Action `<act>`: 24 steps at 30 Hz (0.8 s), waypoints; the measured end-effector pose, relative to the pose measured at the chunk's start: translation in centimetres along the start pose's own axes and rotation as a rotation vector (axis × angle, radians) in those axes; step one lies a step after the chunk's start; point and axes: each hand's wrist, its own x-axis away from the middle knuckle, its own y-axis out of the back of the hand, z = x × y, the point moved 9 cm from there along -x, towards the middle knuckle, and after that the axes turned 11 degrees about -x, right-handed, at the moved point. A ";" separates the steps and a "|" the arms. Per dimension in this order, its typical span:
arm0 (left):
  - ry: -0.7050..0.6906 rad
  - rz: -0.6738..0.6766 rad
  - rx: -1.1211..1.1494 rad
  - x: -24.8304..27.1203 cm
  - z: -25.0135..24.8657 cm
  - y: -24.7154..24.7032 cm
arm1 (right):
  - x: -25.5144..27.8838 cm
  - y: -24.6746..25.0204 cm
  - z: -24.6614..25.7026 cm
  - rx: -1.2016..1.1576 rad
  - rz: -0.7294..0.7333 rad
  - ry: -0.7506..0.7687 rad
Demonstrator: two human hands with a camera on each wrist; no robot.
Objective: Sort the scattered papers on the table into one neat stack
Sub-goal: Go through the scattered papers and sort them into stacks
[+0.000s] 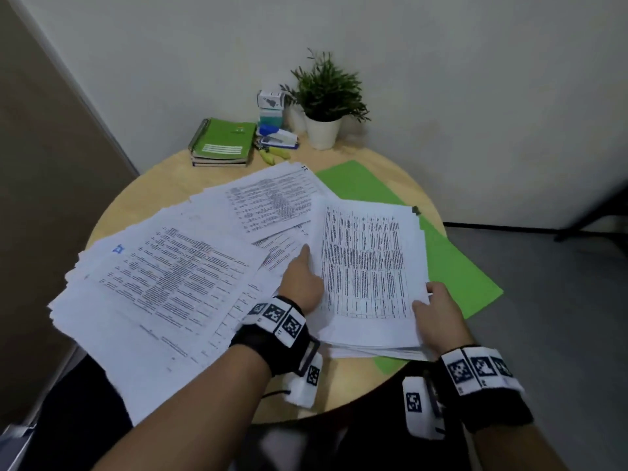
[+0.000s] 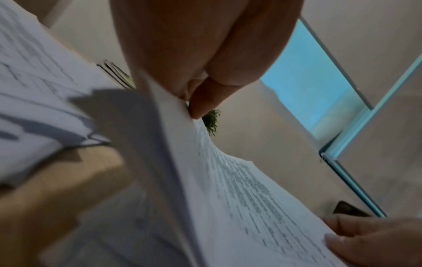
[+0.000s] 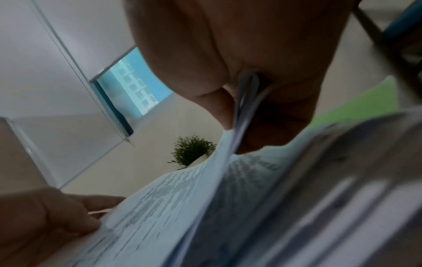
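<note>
A sheaf of printed papers point(image 1: 367, 266) lies on the right side of the round wooden table point(image 1: 159, 185), partly over a green folder point(image 1: 455, 266). My left hand point(image 1: 303, 273) pinches the sheaf's left edge, thumb on top, as the left wrist view shows point(image 2: 194, 103). At the near right corner my right hand point(image 1: 436, 300) pinches the same sheaf point(image 3: 237, 117), which bends upward between both hands. Loose printed sheets point(image 1: 163, 277) fan out over the left of the table, some hanging over its near edge. More sheets point(image 1: 268, 202) lie in the middle.
At the back of the table stand green notebooks point(image 1: 222, 141), a blue and white stapler point(image 1: 277, 136), small boxes point(image 1: 271, 103) and a potted plant point(image 1: 323, 107). A wall rises right behind them. Grey floor lies beyond the table's right edge.
</note>
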 end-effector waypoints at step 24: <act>0.226 -0.336 0.348 4.1 17.4 16.8 | 2.6 -22.7 18.0 0.413 0.501 0.435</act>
